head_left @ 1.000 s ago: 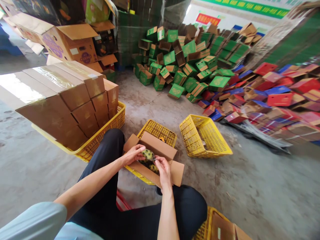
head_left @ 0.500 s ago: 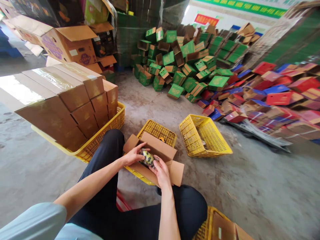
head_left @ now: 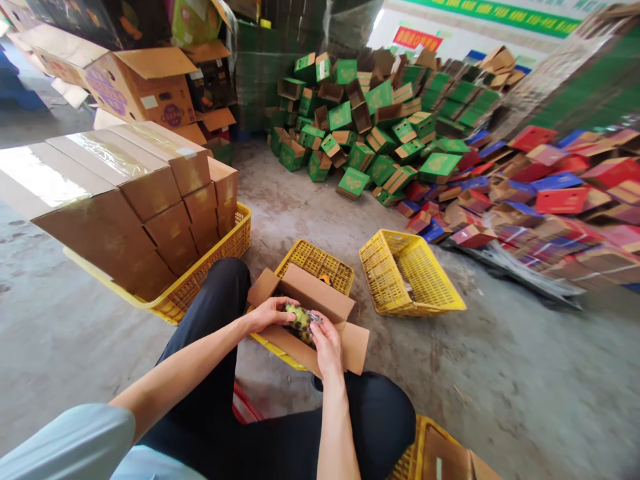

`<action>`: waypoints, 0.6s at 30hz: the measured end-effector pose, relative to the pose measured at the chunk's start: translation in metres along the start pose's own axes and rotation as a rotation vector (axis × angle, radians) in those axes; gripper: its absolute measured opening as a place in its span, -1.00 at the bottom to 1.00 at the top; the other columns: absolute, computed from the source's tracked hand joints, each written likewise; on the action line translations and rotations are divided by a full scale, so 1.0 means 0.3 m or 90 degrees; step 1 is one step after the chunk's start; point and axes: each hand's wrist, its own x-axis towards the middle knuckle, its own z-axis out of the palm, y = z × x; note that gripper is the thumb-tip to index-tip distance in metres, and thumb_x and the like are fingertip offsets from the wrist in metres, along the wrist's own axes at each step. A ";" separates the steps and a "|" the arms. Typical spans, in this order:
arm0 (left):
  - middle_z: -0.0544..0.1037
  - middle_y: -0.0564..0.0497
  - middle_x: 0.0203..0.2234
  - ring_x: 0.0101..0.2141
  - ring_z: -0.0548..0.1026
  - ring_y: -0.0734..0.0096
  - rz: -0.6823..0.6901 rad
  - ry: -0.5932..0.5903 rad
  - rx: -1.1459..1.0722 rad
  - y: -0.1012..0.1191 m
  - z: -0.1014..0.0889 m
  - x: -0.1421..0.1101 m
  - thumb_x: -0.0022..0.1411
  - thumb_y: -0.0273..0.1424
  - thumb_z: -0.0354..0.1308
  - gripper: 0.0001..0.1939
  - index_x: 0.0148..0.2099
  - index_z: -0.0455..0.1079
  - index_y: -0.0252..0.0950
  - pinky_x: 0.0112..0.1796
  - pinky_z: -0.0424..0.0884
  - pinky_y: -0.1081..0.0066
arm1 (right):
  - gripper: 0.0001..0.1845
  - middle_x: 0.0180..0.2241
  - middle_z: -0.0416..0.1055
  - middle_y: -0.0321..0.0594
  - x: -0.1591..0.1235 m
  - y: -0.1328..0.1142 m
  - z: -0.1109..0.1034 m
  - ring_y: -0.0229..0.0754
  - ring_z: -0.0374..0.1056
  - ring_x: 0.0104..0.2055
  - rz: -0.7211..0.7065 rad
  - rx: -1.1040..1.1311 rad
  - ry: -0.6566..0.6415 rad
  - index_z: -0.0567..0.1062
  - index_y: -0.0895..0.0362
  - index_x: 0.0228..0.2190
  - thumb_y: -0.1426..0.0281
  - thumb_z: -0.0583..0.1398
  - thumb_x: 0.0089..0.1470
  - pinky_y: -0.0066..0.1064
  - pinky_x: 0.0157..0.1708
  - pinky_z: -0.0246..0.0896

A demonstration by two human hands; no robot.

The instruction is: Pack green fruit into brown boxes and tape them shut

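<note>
Between my hands is a small clear plastic package (head_left: 300, 316) with yellow-green and dark patches; what is inside I cannot make out. My left hand (head_left: 270, 315) is closed on its left end. My right hand (head_left: 326, 341) pinches the crumpled plastic at its right end. Both hands are over an open cardboard box (head_left: 316, 291) with its flaps folded out. The box rests on an upturned yellow plastic crate (head_left: 280, 352) in front of my knees. The box's inside is mostly hidden by my hands and the package.
On the left, a yellow crate (head_left: 173, 308) holds stacked taped cartons (head_left: 125, 180). Another yellow crate (head_left: 415, 273) lies tilted on the floor to the right. Piles of green boxes (head_left: 350, 133) and red and blue boxes (head_left: 560, 200) stand behind. A crate with cardboard (head_left: 445, 457) is by my right knee.
The package has turned slightly in my hands, and its clear plastic end now shows at my right fingers. My left fingers have closed in around it. The view has shifted a little.
</note>
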 end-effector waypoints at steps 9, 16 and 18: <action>0.62 -0.11 -0.08 -0.11 0.57 0.25 0.049 -0.038 -0.007 -0.005 0.003 0.007 -0.10 -0.32 0.63 -0.25 0.16 0.51 -0.30 0.00 0.41 0.31 | -0.57 -0.07 0.63 -0.25 0.008 -0.004 -0.005 -0.05 0.53 -0.05 0.013 0.081 0.038 0.63 -0.04 -0.16 0.21 0.48 -0.14 -0.28 -0.10 0.46; 0.63 -0.07 -0.27 -0.28 0.57 0.32 0.066 -0.005 0.059 0.005 0.014 -0.002 -0.05 -0.13 0.59 -0.43 -0.07 0.59 -0.37 -0.15 0.44 0.35 | -0.58 -0.11 0.60 -0.24 0.010 0.019 -0.016 -0.07 0.52 -0.08 0.012 0.079 0.016 0.59 -0.02 -0.14 0.21 0.44 -0.08 -0.29 -0.10 0.47; 0.62 -0.05 -0.32 -0.32 0.55 0.34 0.076 0.010 0.075 0.008 0.012 -0.004 -0.05 -0.11 0.59 -0.45 -0.13 0.60 -0.39 -0.18 0.43 0.37 | -0.50 -0.05 0.59 -0.20 0.014 0.026 -0.019 -0.04 0.52 -0.04 0.000 0.011 0.017 0.57 -0.03 -0.03 0.17 0.41 -0.04 -0.25 -0.09 0.47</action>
